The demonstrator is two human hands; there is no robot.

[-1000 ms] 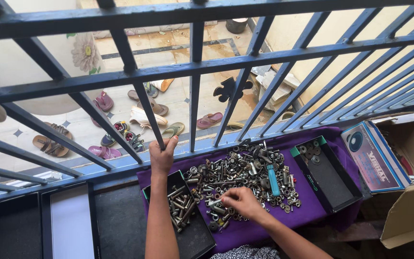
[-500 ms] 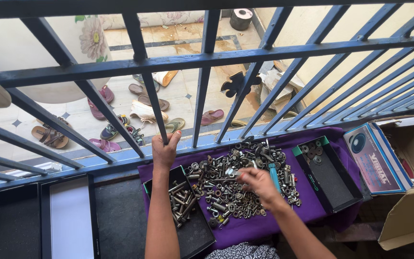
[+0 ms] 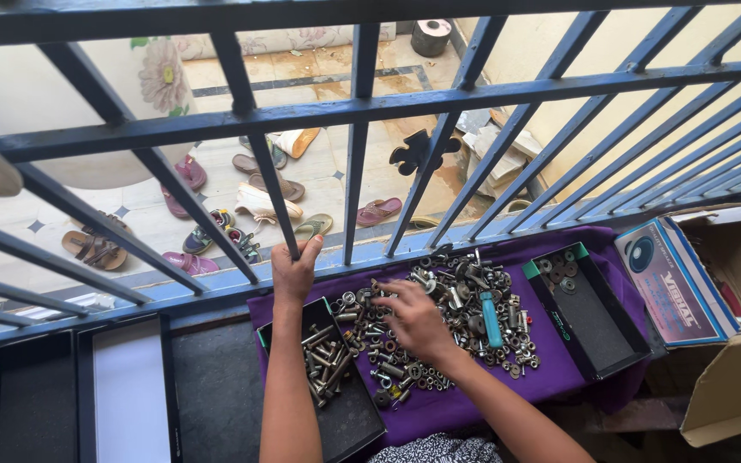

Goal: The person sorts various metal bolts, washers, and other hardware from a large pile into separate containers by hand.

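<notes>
On purple cloth [image 3: 559, 377]: heap of steel nuts, bolts, washers [image 3: 465, 313], grey and brassy. Right hand [image 3: 413, 319] rests fingers-down among them, grip hidden; left hand [image 3: 293, 270] clasps railing bar [image 3: 272, 193].

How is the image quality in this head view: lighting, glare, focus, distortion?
Head view: harsh sun overexposes the courtyard floor below; the purple cloth and hardware pile sit in even shade, fairly sharp; right hand slightly soft; railing bars bow from wide-angle distortion.
</notes>
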